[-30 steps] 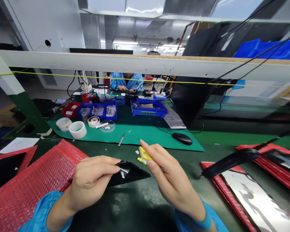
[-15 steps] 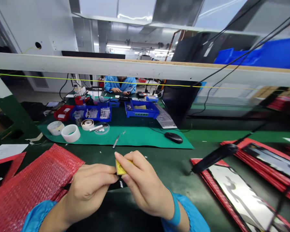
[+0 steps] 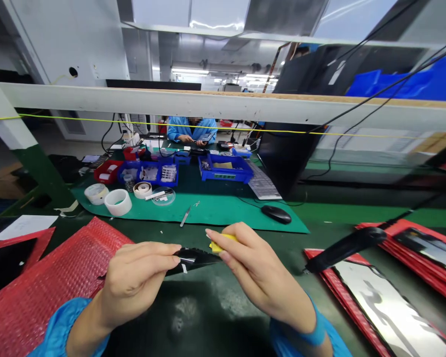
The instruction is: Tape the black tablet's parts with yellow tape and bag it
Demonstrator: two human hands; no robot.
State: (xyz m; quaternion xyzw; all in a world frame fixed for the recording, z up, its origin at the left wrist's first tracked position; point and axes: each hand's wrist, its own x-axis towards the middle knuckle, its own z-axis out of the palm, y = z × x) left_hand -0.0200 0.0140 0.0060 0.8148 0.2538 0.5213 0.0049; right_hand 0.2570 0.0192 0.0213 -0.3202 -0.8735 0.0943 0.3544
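Note:
My left hand (image 3: 134, 277) pinches a thin, glossy black panel (image 3: 198, 259), seen almost edge-on above the bench. A small white tab (image 3: 185, 268) shows on it, and its exact kind is unclear. In my right hand (image 3: 258, 272) a small yellow block (image 3: 223, 242), like a sponge, is gripped between thumb and fingers. The block is close to the panel's right end; whether they touch cannot be told. Beyond the hands, tweezers (image 3: 186, 216) lie on the green mat (image 3: 223, 210).
Red bubble-wrap bags (image 3: 67, 263) lie at left. At right, a black screwdriver-like tool (image 3: 345, 249) on a cable hangs over silvery panels (image 3: 386, 307) on red wrap. Tape rolls (image 3: 118, 202), blue bins (image 3: 226, 171), a mouse (image 3: 276, 214) and a monitor stand behind. A co-worker (image 3: 192, 130) sits opposite.
My right hand has moved right with the yellow block, away from my left hand. More of the black panel now shows between the hands. The whole view has shifted slightly.

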